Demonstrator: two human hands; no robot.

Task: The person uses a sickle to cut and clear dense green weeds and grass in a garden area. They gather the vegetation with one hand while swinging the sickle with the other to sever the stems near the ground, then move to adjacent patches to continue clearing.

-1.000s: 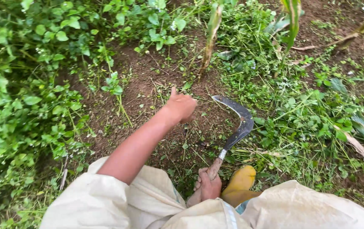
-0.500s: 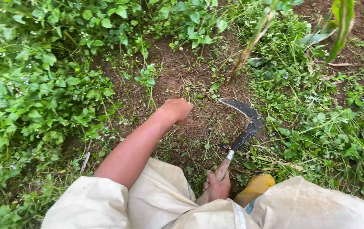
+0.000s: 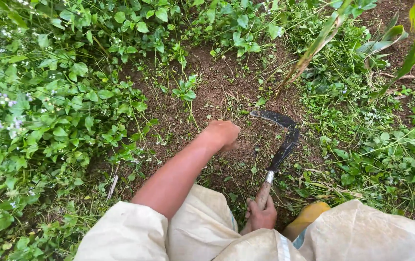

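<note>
While the left hand point(image 3: 223, 135) is reaching down to the bare soil point(image 3: 217, 92) with fingers curled under, whether gripping anything I cannot tell, the right hand point(image 3: 260, 215) is gripping the sickle point(image 3: 281, 145) by its handle, blade lying on the soil just right of the left hand, weeds point(image 3: 57, 111) crowding alongside.

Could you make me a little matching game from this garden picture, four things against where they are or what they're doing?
Things:
1. left hand
2. right hand
3. sickle
4. boot

States:
A. yellow, by the right knee
B. curved dark blade over bare soil
C. closed, down on the soil
D. gripping a wooden handle

Pairs: 1-C, 2-D, 3-B, 4-A
</note>
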